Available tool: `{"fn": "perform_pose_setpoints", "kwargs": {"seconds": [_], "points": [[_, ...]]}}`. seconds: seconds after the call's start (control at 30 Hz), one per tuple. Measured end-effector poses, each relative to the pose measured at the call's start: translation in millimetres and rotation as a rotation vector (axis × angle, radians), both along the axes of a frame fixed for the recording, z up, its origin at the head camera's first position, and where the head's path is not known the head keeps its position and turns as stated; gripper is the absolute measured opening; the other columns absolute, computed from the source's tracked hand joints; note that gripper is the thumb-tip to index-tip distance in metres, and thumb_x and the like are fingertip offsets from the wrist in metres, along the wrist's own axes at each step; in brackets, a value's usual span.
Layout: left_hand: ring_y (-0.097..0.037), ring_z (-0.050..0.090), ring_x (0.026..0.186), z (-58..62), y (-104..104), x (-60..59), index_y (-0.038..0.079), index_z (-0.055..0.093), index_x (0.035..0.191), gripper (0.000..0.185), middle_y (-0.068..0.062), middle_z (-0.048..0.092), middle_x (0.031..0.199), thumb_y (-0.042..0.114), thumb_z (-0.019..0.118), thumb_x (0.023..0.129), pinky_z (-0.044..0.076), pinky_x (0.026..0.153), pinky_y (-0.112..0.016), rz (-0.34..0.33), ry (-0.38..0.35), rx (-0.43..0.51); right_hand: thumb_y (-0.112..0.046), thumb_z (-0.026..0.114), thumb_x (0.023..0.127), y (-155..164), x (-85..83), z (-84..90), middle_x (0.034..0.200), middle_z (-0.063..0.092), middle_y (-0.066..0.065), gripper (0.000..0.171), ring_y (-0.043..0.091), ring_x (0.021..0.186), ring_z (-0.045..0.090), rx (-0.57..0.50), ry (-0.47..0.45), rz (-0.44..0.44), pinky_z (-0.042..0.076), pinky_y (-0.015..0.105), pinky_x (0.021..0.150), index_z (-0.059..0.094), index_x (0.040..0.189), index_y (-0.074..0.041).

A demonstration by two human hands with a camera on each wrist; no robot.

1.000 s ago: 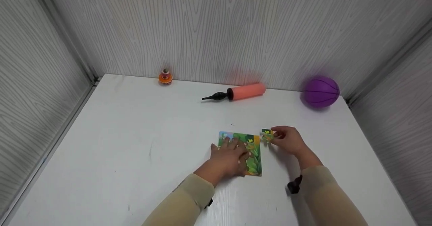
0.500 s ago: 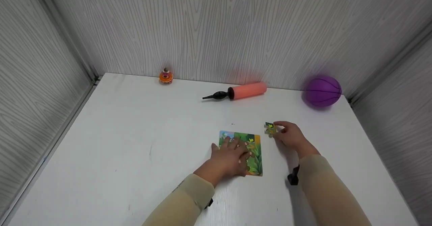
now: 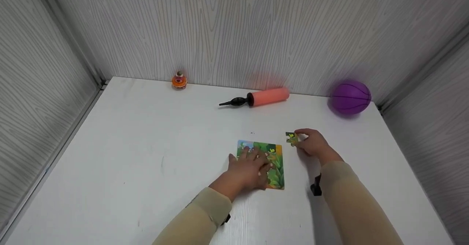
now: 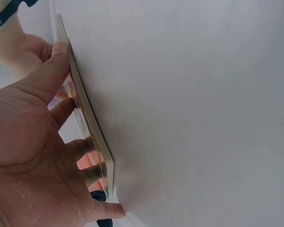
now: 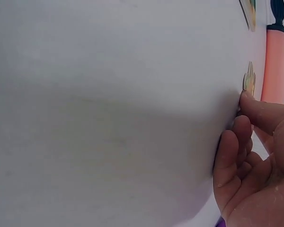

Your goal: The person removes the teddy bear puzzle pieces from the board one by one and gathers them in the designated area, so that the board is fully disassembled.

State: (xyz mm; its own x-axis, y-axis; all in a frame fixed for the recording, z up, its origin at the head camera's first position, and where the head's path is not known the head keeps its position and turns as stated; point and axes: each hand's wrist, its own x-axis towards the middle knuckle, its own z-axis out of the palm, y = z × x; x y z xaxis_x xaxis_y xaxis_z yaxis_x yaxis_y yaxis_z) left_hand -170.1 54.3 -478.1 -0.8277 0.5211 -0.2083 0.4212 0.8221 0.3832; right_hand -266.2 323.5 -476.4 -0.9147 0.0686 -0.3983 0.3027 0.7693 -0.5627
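A square jigsaw puzzle [image 3: 276,171] with a green leafy picture lies on the white table. My left hand [image 3: 246,170] rests on it with fingers spread, hiding much of its left and middle. In the left wrist view the thumb and fingertips of the left hand [image 4: 38,142] touch the board's edge and top. Beyond the puzzle's upper right corner, my right hand [image 3: 313,144] pinches a small jigsaw piece [image 3: 291,138] between thumb and fingers. The piece is green and yellow, apart from the board. In the right wrist view the piece [image 5: 249,81] shows edge-on past the thumb.
Along the back wall stand a small orange toy figure [image 3: 179,81], a pink and black hand pump [image 3: 269,97] and a purple ball [image 3: 350,97]. Grey wood-grain walls [image 3: 205,32] border the white table [image 3: 128,157] at the back and sides.
My right hand has lifted the jigsaw piece up and away from the puzzle's upper right corner, then shifted slightly left. The left hand has stayed on the puzzle.
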Motion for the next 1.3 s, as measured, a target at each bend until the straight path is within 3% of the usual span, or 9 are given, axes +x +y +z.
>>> {"fn": "perform_pose_setpoints", "kwargs": {"seconds": [0.27, 0.43, 0.53, 0.67, 0.77, 0.93, 1.17, 1.3], "points": [[-0.033, 0.008, 0.145, 2.5, 0.4, 0.7, 0.032, 0.030, 0.150, 0.066, 0.000, 0.017, 0.159, 0.051, 0.053, 0.090, 0.017, 0.102, -0.072, -0.004, 0.004, 0.009, -0.019, 0.068, 0.088, 1.4, 3.1, 2.3, 0.097, 0.059, 0.012, 0.055, 0.012, 0.052, 0.049, -0.009, 0.022, -0.001, 0.045, 0.028, 0.050, 0.049, 0.139, -0.018], [-0.033, 0.009, 0.145, 3.5, 1.3, 1.1, 0.033, 0.030, 0.149, 0.067, 0.001, 0.017, 0.158, 0.051, 0.054, 0.089, 0.017, 0.101, -0.072, -0.007, 0.008, 0.002, -0.015, 0.068, 0.087, 1.7, 7.0, 2.4, 0.095, 0.058, 0.013, 0.065, 0.013, 0.052, 0.049, -0.023, 0.058, -0.010, 0.044, 0.029, 0.049, 0.039, 0.145, -0.015], [-0.033, 0.009, 0.145, 4.9, 1.6, 1.3, 0.033, 0.032, 0.149, 0.065, 0.001, 0.018, 0.158, 0.049, 0.055, 0.090, 0.017, 0.101, -0.072, -0.003, 0.008, 0.007, -0.015, 0.068, 0.086, 0.5, 9.3, 2.7, 0.101, 0.056, 0.016, 0.072, 0.017, 0.064, 0.052, 0.011, 0.089, -0.013, 0.047, 0.032, 0.057, 0.031, 0.148, -0.010], [-0.033, 0.009, 0.145, 6.1, 1.8, 1.7, 0.032, 0.033, 0.148, 0.064, 0.001, 0.020, 0.157, 0.047, 0.055, 0.090, 0.016, 0.102, -0.072, 0.017, 0.004, 0.021, -0.016, 0.065, 0.087, -1.8, 12.7, 3.7, 0.115, 0.055, 0.021, 0.075, 0.025, 0.090, 0.053, 0.051, 0.143, 0.013, 0.046, 0.039, 0.079, 0.024, 0.149, -0.003], [-0.034, 0.008, 0.145, 4.7, 2.7, 2.0, 0.032, 0.033, 0.148, 0.066, 0.001, 0.020, 0.157, 0.049, 0.058, 0.089, 0.015, 0.102, -0.072, 0.015, 0.004, 0.022, -0.014, 0.063, 0.087, -1.6, 17.6, 3.9, 0.112, 0.056, 0.021, 0.075, 0.026, 0.089, 0.054, 0.015, 0.156, 0.014, 0.047, 0.039, 0.078, 0.021, 0.149, -0.002], [-0.034, 0.008, 0.145, 0.5, 2.4, 2.9, 0.034, 0.033, 0.148, 0.072, 0.001, 0.020, 0.157, 0.053, 0.062, 0.085, 0.015, 0.101, -0.073, 0.003, -0.003, 0.014, -0.016, 0.062, 0.090, -12.0, 27.4, 5.5, 0.101, 0.057, 0.013, 0.058, 0.021, 0.077, 0.054, 0.003, 0.184, 0.013, 0.046, 0.031, 0.063, 0.037, 0.142, -0.006], [-0.034, 0.009, 0.145, 2.5, 0.9, 0.5, 0.033, 0.034, 0.148, 0.067, 0.000, 0.019, 0.158, 0.052, 0.058, 0.088, 0.016, 0.101, -0.072, 0.020, -0.004, 0.001, -0.021, 0.066, 0.090, -62.4, 45.9, 12.5, 0.097, 0.060, 0.008, 0.034, 0.021, 0.083, 0.054, -0.013, 0.303, 0.127, 0.046, 0.033, 0.066, 0.062, 0.121, -0.006], [-0.033, 0.010, 0.145, 3.1, 2.3, 0.3, 0.033, 0.032, 0.149, 0.070, 0.000, 0.019, 0.158, 0.052, 0.059, 0.087, 0.018, 0.102, -0.071, 0.022, 0.010, -0.014, -0.020, 0.067, 0.089, -86.5, 54.2, 11.1, 0.097, 0.062, 0.006, 0.032, 0.019, 0.083, 0.057, 0.012, 0.263, 0.158, 0.050, 0.033, 0.067, 0.065, 0.118, -0.007]]}}
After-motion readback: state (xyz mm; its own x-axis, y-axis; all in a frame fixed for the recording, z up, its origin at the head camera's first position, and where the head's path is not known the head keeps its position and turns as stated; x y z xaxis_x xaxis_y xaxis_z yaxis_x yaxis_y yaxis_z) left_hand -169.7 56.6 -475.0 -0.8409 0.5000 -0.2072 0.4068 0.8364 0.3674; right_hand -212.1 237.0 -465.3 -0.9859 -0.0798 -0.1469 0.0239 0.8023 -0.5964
